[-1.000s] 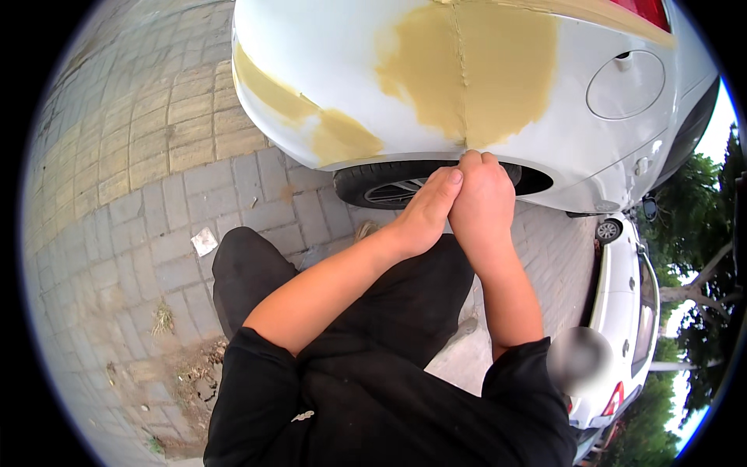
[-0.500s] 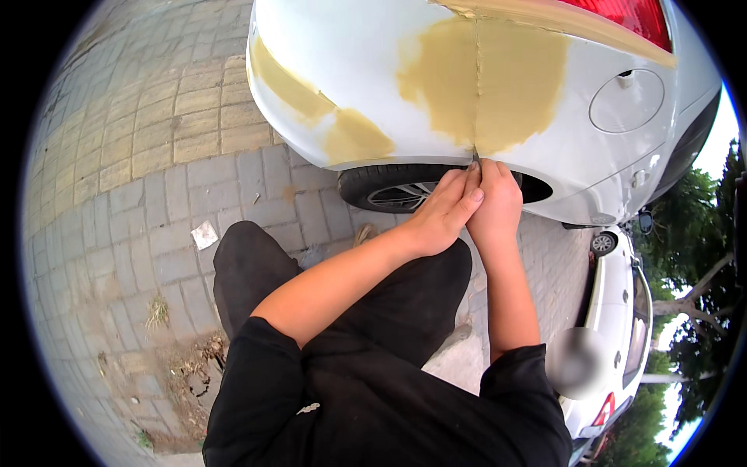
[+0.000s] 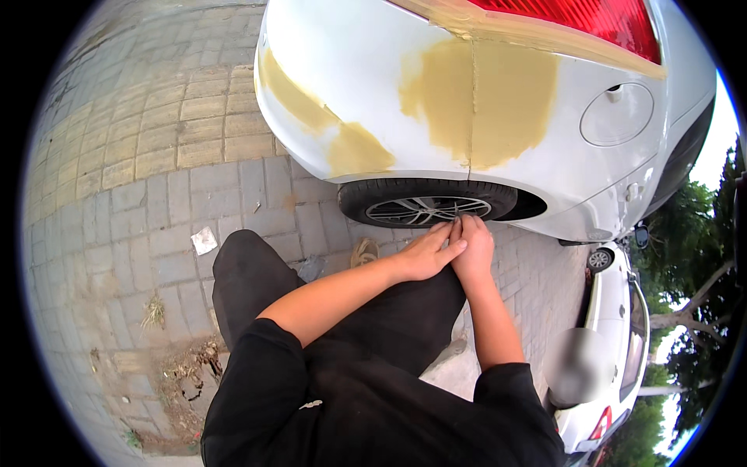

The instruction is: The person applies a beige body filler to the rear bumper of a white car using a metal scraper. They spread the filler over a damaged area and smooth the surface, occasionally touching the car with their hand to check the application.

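Observation:
Just below the wheel of a white car, my left hand and my right hand are pressed together, fingers bunched. My right fingers close on a small, thin, dark tool, mostly hidden; what my left fingers hold, if anything, is hidden beside it. Above the wheel, tan filler covers part of the body panel on both sides of a vertical seam, with another tan patch to the left. Tan tape borders the red tail light.
My dark-clad knee rests left of my hands over paving blocks. A pale scrap and broken ground lie at the left. A second white car stands at the right, near trees.
Both hands have dropped from the lower end of the seam, where the dark tool touched the panel, to below it in front of the wheel. The seam's lower end is now uncovered.

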`<state>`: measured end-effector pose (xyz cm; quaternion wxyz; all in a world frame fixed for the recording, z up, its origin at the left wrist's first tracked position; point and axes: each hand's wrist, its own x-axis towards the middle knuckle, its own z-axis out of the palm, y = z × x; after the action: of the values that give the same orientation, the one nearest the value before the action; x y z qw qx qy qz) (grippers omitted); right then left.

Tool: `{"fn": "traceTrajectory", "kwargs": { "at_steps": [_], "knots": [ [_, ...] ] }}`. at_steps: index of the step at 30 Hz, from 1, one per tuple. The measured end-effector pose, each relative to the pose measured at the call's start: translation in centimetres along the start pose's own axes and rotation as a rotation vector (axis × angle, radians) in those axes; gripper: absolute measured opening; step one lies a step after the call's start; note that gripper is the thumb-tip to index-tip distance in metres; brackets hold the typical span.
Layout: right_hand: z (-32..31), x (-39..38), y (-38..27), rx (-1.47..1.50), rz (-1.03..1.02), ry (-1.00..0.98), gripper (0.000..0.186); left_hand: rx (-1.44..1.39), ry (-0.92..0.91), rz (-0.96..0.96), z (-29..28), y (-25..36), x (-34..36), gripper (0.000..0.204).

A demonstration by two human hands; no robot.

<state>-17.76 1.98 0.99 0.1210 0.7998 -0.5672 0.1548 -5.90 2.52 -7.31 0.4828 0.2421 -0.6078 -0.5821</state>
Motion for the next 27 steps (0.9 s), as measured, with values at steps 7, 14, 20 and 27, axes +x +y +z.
{"fn": "traceTrajectory", "kwargs": {
  "at_steps": [7, 14, 20, 27],
  "knots": [
    [-3.0, 3.3, -2.2, 0.143, -0.039, 0.266, 0.015, 0.13, 0.151, 0.251, -2.4, 4.7, 0.9, 0.07],
    [-3.2, 4.5, -3.9, 0.731, 0.156, 0.159, 0.016, 0.443, 0.338, 0.289, -5.5, 6.6, -1.3, 0.063],
    [3.8, 2.0, -3.7, 1.79, 0.59, 0.182, 0.031, 0.692, 0.421, 0.196, -7.8, 7.0, -0.7, 0.045],
    [4.7, 2.5, -4.8, 1.805, 0.672, 0.217, 0.036, 0.513, 0.602, -0.08, -7.9, 6.3, 0.6, 0.03]
  ]
}}
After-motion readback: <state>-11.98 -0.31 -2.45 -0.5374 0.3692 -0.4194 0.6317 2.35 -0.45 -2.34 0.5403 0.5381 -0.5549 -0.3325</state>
